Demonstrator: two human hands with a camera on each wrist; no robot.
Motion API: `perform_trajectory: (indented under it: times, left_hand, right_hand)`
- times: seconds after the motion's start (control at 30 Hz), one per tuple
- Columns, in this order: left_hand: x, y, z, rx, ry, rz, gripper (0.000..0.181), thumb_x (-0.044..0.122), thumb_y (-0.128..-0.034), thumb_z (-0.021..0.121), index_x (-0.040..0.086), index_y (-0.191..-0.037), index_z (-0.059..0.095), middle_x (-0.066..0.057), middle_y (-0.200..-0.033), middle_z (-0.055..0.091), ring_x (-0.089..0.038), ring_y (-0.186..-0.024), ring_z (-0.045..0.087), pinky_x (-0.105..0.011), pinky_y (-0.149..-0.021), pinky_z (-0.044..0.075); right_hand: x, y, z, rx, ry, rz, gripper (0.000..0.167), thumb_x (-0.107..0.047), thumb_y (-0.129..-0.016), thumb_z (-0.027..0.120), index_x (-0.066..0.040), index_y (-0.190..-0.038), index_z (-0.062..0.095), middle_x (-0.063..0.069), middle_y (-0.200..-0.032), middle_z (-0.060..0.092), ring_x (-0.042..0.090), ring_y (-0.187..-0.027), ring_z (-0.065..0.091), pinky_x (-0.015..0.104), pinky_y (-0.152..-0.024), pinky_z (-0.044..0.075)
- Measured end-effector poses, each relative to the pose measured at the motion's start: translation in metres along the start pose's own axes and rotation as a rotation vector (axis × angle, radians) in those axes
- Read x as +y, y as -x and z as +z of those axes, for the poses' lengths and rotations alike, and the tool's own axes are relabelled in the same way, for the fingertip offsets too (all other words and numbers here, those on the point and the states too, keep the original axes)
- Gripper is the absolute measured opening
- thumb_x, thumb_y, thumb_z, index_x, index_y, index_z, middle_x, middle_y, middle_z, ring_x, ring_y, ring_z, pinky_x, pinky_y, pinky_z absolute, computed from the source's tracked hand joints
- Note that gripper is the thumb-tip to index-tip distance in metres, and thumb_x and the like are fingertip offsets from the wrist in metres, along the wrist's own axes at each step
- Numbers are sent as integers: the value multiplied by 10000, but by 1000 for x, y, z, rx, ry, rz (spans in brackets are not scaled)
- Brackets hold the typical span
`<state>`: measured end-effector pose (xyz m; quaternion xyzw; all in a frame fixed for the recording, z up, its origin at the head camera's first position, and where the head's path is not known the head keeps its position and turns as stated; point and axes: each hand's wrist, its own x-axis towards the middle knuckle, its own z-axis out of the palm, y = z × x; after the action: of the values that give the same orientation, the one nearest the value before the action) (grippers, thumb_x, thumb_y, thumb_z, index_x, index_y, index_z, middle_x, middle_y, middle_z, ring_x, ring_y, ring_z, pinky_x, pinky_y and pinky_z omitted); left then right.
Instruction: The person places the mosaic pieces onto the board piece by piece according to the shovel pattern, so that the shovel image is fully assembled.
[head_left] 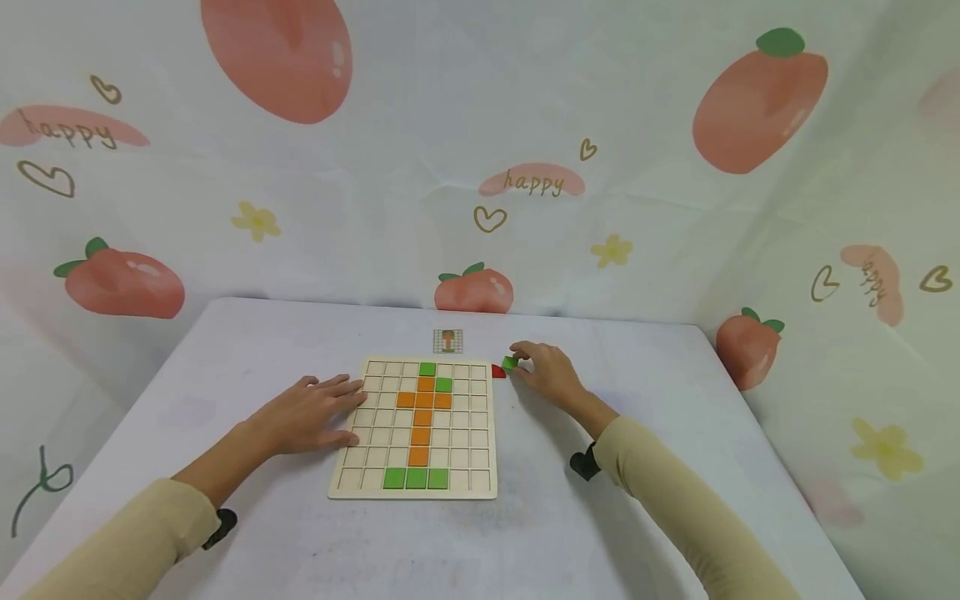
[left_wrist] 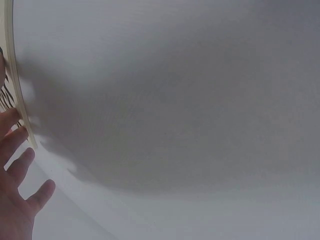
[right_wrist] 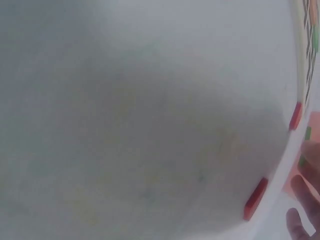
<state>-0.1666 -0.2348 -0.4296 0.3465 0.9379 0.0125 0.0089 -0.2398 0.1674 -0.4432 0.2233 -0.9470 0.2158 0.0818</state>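
A pale wooden grid board [head_left: 465, 425] lies on the white table. Orange square tiles [head_left: 422, 418] form a cross on it. Three green tiles [head_left: 416, 478] line the bottom row, and two more green tiles [head_left: 427, 368] lie near the top. My left hand [head_left: 311, 414] rests at the board's left edge with its fingers extended; the left wrist view shows fingertips [left_wrist: 19, 134] at that edge. Beyond the board's upper right edge, my right hand [head_left: 551, 375] pinches a green tile [head_left: 510, 363] between thumb and fingers. The right wrist view shows this hand [right_wrist: 310, 175] only partly.
A small pattern card [head_left: 447, 341] lies behind the board. One red piece [head_left: 498, 372] is beside the board's right edge. The right wrist view shows two red pieces, one nearer [right_wrist: 256, 199] and one farther [right_wrist: 295, 116]. A fruit-printed cloth [head_left: 375, 208] hangs behind the table.
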Motion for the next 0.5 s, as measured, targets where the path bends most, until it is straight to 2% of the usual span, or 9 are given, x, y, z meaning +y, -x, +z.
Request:
perform_trajectory:
  times: [0.5]
  left_hand:
    - [-1,0,1,9,3,9,660,536,-892,663,68,-1354,619,-144,-1411,569,-392,-1311,507,-597,-951,446]
  right_hand:
    - [-44,-18,16,-74,-62,-22,342,-99,-908,730,-71,-1243,666,39,-1119,733,216,-1029,656,406,-930,504]
